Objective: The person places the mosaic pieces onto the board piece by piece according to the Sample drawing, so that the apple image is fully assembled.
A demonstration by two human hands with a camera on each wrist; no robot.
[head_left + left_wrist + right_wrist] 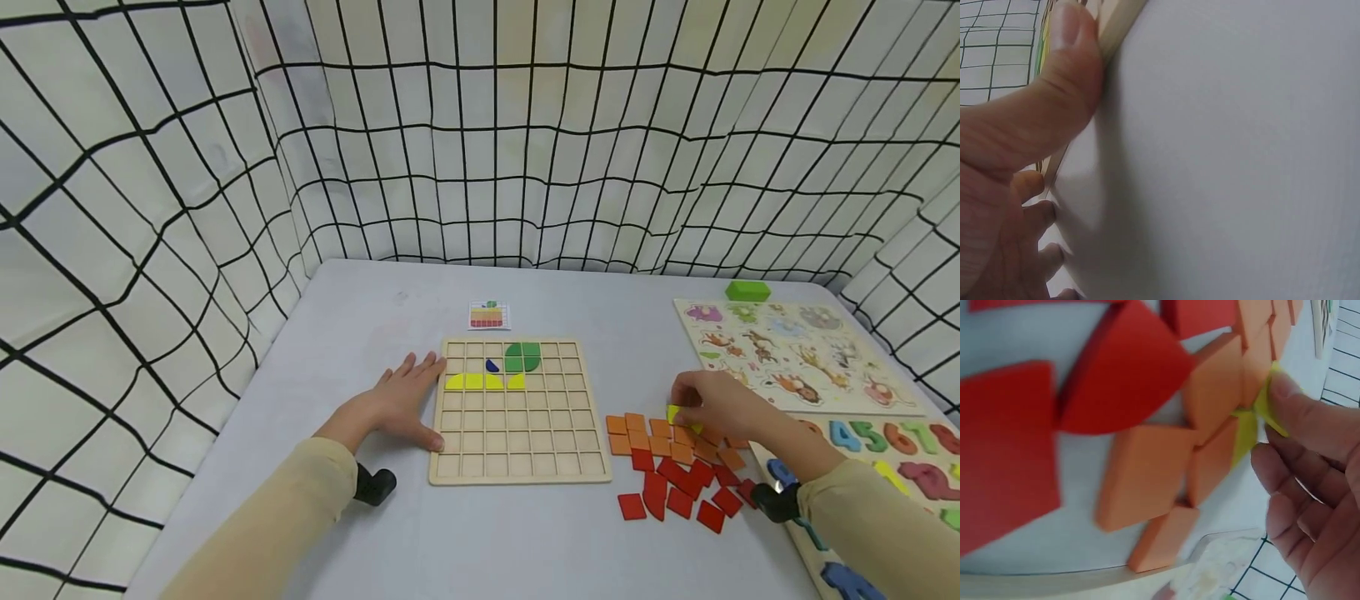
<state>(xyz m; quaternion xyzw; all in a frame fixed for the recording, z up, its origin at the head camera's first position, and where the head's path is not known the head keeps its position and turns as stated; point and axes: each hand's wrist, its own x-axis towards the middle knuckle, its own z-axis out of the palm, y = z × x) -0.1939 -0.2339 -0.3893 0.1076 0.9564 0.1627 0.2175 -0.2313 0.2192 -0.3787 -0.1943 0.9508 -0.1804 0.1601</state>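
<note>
A wooden grid board [525,442] lies mid-table with yellow pieces [474,381], green pieces [522,357] and one dark blue piece [492,366] in its upper cells. My left hand [397,404] rests at the board's left edge, fingers spread, thumb touching the rim. Over at the right, my right hand [712,404] pinches a yellow tile [1266,400] between thumb and fingers above the loose pile. Another yellow tile [1244,434] lies beneath it among orange tiles [1213,387]. Red tiles [678,483] lie nearer me.
A small picture card [489,316] lies behind the board. To the right are an animal puzzle board [795,358] and a number puzzle board [892,450], with a green block [747,291] at the back. Black netting [480,150] surrounds the table.
</note>
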